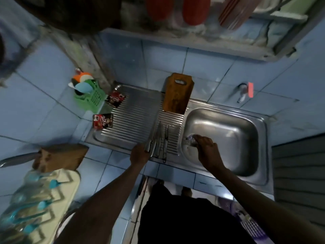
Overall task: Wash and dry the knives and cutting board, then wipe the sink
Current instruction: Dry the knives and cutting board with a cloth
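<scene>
Single head-worn view, wide-angle, looking steeply down from above the person's standing position. Facing the tiled back wall; steel sink (226, 138) sitting centre-right, drainboard (133, 117) centre. Forearms reaching in from the bottom edge. Edges bending and blurring. No second view.

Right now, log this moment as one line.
left hand grips knife on drainboard | right hand presses scrubber in sink | cutting board leaning on wall

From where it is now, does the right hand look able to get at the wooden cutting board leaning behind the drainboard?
Probably yes, once freed: the right hand is holding a scrubber in the sink basin, and nothing visible stands between it and the cutting board leaning just beyond the basin's far-left corner.
</scene>
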